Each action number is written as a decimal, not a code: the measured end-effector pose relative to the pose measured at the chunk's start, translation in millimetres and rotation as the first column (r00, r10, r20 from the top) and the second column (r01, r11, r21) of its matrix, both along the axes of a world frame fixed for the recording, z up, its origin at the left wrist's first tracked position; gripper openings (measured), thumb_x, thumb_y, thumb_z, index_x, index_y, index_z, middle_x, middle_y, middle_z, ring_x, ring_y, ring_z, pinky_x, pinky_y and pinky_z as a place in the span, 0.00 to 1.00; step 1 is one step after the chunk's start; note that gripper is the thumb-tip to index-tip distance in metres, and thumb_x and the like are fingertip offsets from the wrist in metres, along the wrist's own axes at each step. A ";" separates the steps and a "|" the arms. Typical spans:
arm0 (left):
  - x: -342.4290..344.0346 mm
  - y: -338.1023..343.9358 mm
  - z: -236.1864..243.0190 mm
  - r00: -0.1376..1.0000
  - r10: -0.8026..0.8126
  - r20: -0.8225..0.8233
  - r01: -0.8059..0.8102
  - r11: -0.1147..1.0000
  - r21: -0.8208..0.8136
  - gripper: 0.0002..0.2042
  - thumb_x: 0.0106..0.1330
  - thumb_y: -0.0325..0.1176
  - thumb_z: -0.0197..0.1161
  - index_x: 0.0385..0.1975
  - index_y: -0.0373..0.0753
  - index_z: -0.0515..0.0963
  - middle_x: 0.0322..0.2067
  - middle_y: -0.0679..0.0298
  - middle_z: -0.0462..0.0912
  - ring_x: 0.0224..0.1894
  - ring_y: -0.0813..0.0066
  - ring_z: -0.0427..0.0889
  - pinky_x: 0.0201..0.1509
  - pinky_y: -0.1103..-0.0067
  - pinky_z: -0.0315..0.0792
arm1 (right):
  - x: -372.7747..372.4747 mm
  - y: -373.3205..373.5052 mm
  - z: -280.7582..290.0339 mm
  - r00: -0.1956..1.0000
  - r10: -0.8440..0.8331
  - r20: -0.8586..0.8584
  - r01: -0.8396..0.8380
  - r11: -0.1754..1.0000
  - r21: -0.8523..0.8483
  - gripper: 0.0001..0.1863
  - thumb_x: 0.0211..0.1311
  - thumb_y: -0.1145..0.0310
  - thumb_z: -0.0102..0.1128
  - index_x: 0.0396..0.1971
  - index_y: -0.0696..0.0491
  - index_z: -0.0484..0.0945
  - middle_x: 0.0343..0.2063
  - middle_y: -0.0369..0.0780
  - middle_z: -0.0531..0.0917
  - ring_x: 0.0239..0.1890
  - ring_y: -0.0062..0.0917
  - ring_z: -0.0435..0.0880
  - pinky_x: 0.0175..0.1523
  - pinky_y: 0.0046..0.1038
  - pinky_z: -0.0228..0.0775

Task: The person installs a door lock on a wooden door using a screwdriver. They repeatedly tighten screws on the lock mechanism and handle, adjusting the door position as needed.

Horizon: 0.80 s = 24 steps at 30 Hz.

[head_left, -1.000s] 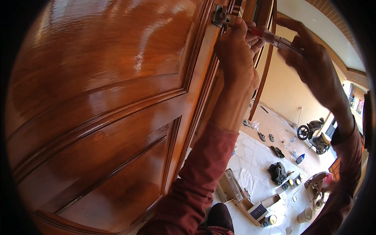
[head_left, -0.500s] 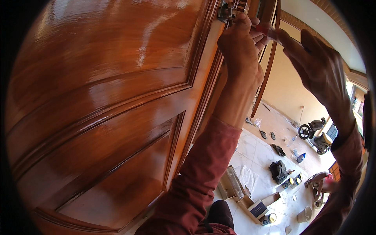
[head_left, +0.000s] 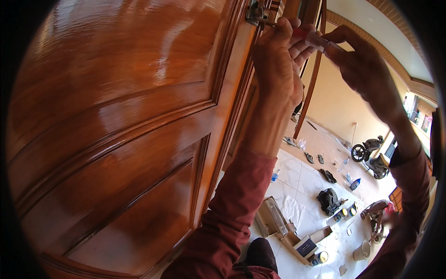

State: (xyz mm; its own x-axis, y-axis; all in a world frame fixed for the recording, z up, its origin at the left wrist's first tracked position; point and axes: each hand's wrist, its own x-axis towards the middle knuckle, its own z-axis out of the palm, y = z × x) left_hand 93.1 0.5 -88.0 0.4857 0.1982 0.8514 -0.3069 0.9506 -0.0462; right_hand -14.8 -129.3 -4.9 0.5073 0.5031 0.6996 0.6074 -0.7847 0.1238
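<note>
A glossy brown panelled wooden door (head_left: 153, 121) fills the left side. High on its edge sits a metal lock fitting (head_left: 254, 14). My left hand (head_left: 276, 63) is raised beside the fitting, its thumb and fingers closed around the front of a screwdriver (head_left: 318, 41) with a red and clear handle. The shaft runs toward the fitting; whether its tip touches a screw is too small to tell. From the right, my right hand (head_left: 367, 69) grips the rear end of the handle between thumb and fingers.
On the tiled floor below lie an open cardboard box (head_left: 269, 218), a black bag (head_left: 328, 201), several cans and a bucket (head_left: 362, 251). Sandals (head_left: 310, 158) lie farther off. A person (head_left: 378, 214) crouches at the lower right. A motorcycle (head_left: 371, 156) stands beyond.
My right hand, earlier stretched along the handle's end, now pinches it with bent fingers. My left hand keeps its hold. The whole view has shifted slightly, with the door farther left.
</note>
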 end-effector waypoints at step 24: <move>-5.6 -2.5 3.8 0.992 0.044 -0.119 -0.049 0.998 -0.039 0.11 0.74 0.39 0.56 0.39 0.36 0.76 0.39 0.56 0.83 0.46 0.61 0.83 0.59 0.63 0.74 | -13.3 8.7 15.2 0.808 0.159 -0.567 0.134 0.888 0.440 0.19 0.76 0.61 0.47 0.60 0.53 0.72 0.21 0.31 0.71 0.18 0.06 0.61 0.16 0.15 0.47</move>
State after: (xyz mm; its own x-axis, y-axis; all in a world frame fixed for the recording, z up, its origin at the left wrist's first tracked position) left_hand 87.4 -2.0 -84.1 0.5713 0.2574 0.7793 -0.3565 0.9331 -0.0468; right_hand -28.1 -120.5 10.3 0.8788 0.2257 0.4205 0.4566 -0.6538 -0.6033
